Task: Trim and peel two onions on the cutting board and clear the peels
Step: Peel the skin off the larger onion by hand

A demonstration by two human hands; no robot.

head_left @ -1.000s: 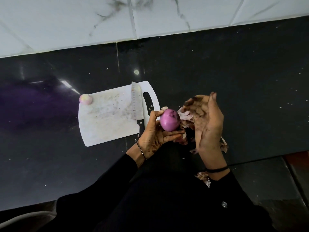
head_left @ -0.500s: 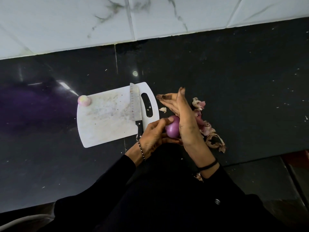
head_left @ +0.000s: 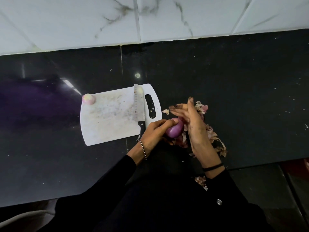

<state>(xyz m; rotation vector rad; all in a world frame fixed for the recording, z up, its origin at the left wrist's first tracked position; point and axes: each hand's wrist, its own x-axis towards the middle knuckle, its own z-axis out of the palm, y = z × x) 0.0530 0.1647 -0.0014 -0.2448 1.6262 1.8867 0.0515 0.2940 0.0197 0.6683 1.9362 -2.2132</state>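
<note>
Purple peeled onion [head_left: 175, 129] sits off the board, just right of its near right corner and above the counter edge, held between both hands. Left hand [head_left: 153, 133] grips it, fingers and thumb curled round its left side, thumb tip on top. Right hand [head_left: 194, 124] is edge-on to the camera, fingers straight and close together, pointing away from the body, holding nothing; its palm lies against the onion's right side. Fingertips look dark-stained. A beaded bracelet [head_left: 143, 148] is on the left wrist and a black band [head_left: 212, 168] on the right; both sleeves are black.

A pile of dry peels [head_left: 215, 139] lies on the counter right of and under the right hand. One small scrap [head_left: 165, 111] lies apart between the board and the right fingers, and more peel [head_left: 201, 180] rests on dark clothing near the right sleeve.

White cutting board [head_left: 108, 118] lies flat to the left, handle slot to the right. Knife [head_left: 138, 104] lies on it beside the slot, tip pointing away, black handle toward the person. Second onion [head_left: 88, 98], pale and peeled, sits at the board's far left corner. Black speckled countertop [head_left: 234, 81] is under it all, with white marble wall tiles [head_left: 83, 22] behind.
</note>
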